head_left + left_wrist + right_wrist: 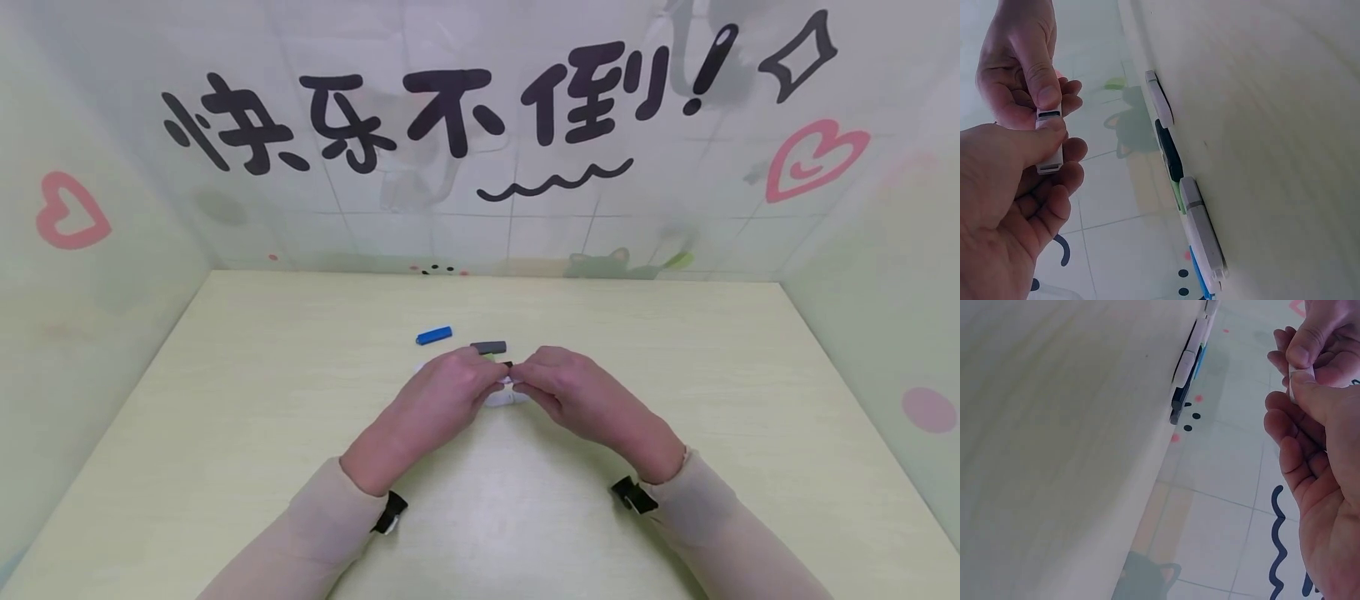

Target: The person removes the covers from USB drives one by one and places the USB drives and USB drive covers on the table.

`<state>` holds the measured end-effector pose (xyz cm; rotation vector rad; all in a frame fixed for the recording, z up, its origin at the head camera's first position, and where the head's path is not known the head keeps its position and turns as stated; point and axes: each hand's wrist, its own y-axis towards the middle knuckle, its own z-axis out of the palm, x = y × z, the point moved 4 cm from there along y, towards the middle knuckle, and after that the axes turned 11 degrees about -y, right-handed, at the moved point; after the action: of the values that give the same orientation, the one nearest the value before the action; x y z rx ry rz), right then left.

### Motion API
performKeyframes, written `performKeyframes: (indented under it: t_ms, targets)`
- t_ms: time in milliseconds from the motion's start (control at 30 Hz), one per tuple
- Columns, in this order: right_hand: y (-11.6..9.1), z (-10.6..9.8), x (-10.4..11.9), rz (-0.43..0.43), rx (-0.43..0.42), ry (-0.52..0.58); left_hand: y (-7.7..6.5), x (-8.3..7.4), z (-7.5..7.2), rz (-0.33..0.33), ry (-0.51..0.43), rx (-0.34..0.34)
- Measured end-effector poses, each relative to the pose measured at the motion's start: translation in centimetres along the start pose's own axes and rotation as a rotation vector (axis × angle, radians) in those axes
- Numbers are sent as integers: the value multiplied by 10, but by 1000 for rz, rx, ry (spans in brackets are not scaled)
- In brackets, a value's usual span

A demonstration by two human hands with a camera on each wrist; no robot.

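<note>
Both hands meet over the table and pinch one small white stick (1049,150), which looks like a USB flash drive. My left hand (452,387) holds one end between thumb and fingers, and my right hand (577,392) holds the other. A dark band crosses the stick near the right thumb in the left wrist view, and its lower end has a slot. Fingers cover much of it. Beneath the hands lie two white sticks (1202,228), a dark stick (1169,150) and a green stick (1180,199).
A blue stick (434,336) lies on the pale table (225,400) beyond the left hand. Close by is a grey stick (491,347). A printed wall (465,233) stands along the table's back edge, with side walls left and right.
</note>
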<state>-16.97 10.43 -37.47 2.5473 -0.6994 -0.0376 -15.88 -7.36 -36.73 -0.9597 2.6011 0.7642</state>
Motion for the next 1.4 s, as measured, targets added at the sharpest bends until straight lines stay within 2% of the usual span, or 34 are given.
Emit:
performKeyframes:
  t_ms: [667,900,1167,1400]
  targets:
    - [3,-1,-1,62,-10,-60,2,-2,1,-35,-34,-52]
    - [2,-3,-2,78,0,-70,2,-3,1,-12,-2,-43]
    - [2,-6,-2,91,14,-68,0,-2,1,-50,-24,-55]
    - [2,-7,-3,108,26,-68,0,-3,1,-65,-11,-34]
